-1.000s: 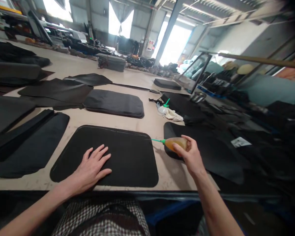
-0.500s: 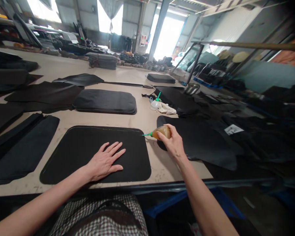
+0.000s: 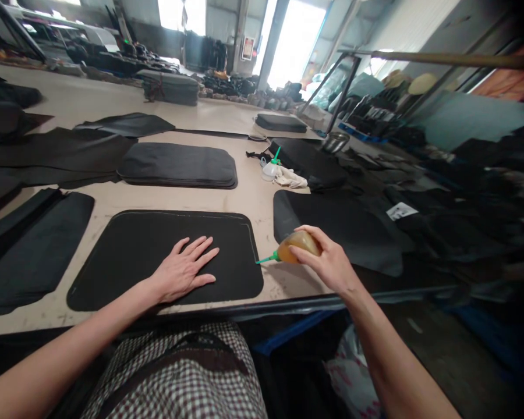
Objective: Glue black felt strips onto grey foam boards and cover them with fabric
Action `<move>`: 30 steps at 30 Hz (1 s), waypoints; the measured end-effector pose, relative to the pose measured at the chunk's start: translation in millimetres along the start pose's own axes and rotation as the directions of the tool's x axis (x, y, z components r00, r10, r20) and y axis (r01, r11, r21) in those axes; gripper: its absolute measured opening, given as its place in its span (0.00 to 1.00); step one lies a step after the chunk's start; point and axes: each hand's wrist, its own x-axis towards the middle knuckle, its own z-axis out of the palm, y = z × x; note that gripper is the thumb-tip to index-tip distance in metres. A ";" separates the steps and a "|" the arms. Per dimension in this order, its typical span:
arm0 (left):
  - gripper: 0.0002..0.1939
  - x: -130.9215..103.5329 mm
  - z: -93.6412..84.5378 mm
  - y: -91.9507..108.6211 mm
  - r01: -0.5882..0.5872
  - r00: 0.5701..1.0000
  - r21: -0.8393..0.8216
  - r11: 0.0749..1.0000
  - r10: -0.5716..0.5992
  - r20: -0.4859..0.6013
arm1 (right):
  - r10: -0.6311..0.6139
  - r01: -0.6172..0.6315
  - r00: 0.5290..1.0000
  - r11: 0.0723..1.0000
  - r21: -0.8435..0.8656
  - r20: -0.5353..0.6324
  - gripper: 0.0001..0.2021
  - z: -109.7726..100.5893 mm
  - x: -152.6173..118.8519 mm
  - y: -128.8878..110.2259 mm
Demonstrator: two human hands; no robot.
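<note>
On counter (image 3: pixel 248 201): left hand (image 3: pixel 184 270) flat, grip released, likely steadying mat (image 3: pixel 135 256); right hand (image 3: pixel 325 256) grasps bottle (image 3: pixel 297 247), nozzle at edge.

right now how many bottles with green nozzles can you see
2: an amber bottle in the right hand, and a whitish bottle beside the pale cloth. Others may be hidden.

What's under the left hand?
The black panel lies under the left hand, fingers spread on it. The patch the palm covers can't be seen.
</note>
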 end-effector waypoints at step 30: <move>0.27 -138.6 -89.8 -77.5 0.376 0.845 -0.438 0.817 -0.496 -0.199 | -0.051 -0.004 0.989 0.926 0.378 0.136 0.24 159.3 -84.6 -106.8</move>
